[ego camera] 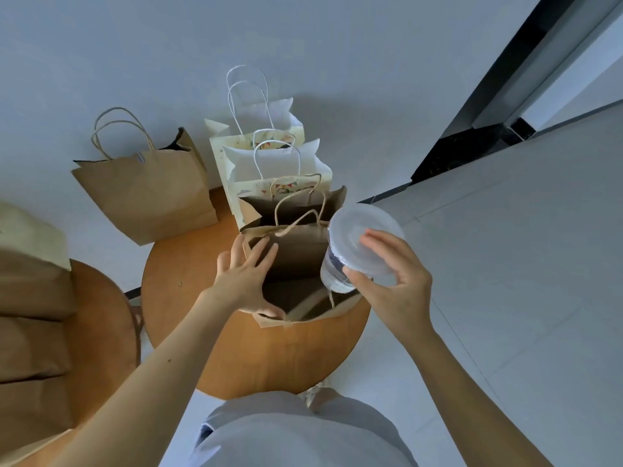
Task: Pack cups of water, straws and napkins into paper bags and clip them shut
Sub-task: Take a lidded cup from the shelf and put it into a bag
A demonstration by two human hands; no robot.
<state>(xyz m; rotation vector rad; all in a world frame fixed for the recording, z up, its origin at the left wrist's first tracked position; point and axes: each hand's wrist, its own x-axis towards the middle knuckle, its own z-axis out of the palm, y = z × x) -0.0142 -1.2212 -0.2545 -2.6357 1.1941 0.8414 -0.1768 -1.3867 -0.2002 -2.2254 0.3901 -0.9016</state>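
Observation:
An open brown paper bag (296,257) stands on a round wooden table (269,358). My left hand (246,278) spreads its fingers over the bag's left rim, with the thumb at the near edge. My right hand (394,284) grips a clear lidded plastic cup of water (357,244) by its top, tilted over the bag's right rim. Behind it stand two white patterned bags (269,163) and another brown bag (293,205), all open.
A larger brown bag (148,193) stands on the floor against the wall at the back left. Stacked brown bags (33,332) lie on a second round table (104,332) at the left. A dark doorway edge (472,146) runs at the right.

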